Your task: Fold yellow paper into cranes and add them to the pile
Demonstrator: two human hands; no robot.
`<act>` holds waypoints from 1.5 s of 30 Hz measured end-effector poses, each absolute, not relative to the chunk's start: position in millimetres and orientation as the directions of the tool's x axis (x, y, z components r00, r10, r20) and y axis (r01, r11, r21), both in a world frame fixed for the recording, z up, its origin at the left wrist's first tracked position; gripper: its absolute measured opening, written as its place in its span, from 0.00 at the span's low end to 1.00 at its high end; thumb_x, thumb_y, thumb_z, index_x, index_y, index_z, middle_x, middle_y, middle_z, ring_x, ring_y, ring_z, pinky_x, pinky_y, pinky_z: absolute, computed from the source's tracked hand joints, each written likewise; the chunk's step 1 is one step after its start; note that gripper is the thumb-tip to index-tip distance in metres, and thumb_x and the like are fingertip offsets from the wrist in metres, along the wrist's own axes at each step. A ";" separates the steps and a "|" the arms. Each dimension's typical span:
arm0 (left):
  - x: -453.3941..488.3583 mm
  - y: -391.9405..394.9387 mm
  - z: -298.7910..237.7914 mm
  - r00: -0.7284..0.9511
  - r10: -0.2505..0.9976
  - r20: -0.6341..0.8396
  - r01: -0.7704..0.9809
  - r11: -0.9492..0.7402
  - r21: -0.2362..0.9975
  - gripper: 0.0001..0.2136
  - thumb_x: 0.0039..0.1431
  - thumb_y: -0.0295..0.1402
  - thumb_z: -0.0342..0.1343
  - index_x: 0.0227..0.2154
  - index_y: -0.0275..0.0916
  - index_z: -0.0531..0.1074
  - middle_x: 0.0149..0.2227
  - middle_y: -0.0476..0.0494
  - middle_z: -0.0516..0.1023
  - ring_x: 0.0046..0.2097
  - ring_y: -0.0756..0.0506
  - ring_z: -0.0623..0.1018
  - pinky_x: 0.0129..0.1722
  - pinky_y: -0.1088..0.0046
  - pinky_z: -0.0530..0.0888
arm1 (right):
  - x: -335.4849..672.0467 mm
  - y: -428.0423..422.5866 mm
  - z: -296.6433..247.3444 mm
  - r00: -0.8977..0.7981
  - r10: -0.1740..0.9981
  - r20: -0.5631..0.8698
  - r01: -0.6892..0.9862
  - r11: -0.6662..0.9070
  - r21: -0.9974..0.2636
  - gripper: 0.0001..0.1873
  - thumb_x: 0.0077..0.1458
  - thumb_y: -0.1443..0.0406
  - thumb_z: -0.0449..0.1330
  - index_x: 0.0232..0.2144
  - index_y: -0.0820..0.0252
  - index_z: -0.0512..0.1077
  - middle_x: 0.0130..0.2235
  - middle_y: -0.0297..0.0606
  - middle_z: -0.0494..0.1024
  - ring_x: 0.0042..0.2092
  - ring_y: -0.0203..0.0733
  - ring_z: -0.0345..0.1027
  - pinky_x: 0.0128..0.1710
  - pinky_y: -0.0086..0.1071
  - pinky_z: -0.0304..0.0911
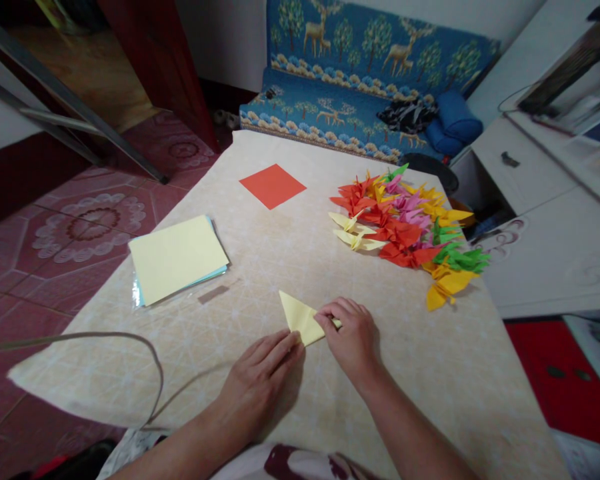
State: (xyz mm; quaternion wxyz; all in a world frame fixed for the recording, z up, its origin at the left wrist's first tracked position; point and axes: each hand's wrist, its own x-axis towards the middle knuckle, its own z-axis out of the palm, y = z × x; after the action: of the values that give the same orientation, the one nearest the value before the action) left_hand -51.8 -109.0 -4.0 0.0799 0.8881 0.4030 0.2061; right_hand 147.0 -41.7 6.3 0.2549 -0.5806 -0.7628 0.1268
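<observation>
A pale yellow sheet of origami paper, folded into a pointed triangular shape, lies on the table in front of me. My left hand presses its fingertips, held together, on the paper's lower left edge. At the paper's right corner, my right hand pinches a folded part between thumb and fingers; some of that corner is hidden by the fingers. To the left lies a stack of yellow and light blue paper on a clear plastic wrapper. An orange-red square sheet rests flat farther back.
Folded paper cranes in red, yellow, pink, green and orange crowd the table's right side. A cable loops over the left edge of the patterned tablecloth. Behind stands a blue deer-patterned sofa; a white cabinet is at right.
</observation>
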 end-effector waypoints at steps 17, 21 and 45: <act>-51.3 -109.4 -6.7 0.593 0.757 0.274 0.700 -0.653 0.291 0.20 0.61 0.26 0.47 0.56 0.36 0.65 0.57 0.39 0.70 0.57 0.40 0.69 0.54 0.61 0.71 | 141.6 -45.5 3.2 -0.171 0.950 0.262 0.880 0.266 -0.393 0.07 0.55 0.68 0.59 0.25 0.57 0.69 0.28 0.34 0.74 0.35 0.40 0.66 0.37 0.34 0.52; -51.7 -109.7 -5.1 0.609 0.749 0.260 0.694 -0.663 0.281 0.21 0.62 0.27 0.46 0.58 0.34 0.64 0.57 0.39 0.69 0.57 0.39 0.68 0.54 0.60 0.71 | 141.4 -45.8 1.9 -0.169 0.945 0.280 0.875 0.275 -0.399 0.07 0.55 0.69 0.58 0.25 0.57 0.69 0.28 0.34 0.73 0.34 0.40 0.65 0.37 0.34 0.52; -50.2 -110.9 -8.7 0.593 0.770 0.237 0.718 -0.639 0.276 0.22 0.62 0.27 0.48 0.59 0.37 0.61 0.59 0.42 0.67 0.58 0.40 0.66 0.55 0.62 0.67 | 141.2 -45.3 -1.1 -0.156 0.949 0.275 0.894 0.254 -0.369 0.09 0.58 0.68 0.56 0.25 0.59 0.70 0.28 0.35 0.73 0.34 0.39 0.65 0.36 0.32 0.51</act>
State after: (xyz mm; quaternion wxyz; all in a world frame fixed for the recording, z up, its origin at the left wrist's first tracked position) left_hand -50.2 -110.9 -8.7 0.0759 0.8892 0.4183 0.1689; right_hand 141.2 -45.3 -1.1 0.2294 -0.6080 -0.7578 0.0597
